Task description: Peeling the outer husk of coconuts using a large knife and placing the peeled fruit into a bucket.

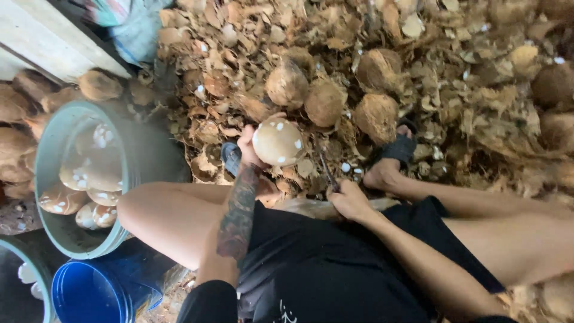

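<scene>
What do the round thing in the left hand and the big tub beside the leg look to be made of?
Peeled coconut in the left hand: hard tan shell, matte, with white flesh patches where it is shaved through. Grey-green tub: probably moulded plastic, judging by its smooth, thin, even rim.

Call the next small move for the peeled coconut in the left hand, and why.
Probably swing the left hand over and drop the peeled coconut into the green tub. It looks nearly bare, with only small white nicks, like those already in the tub, and the right hand holds the knife lowered.
</scene>
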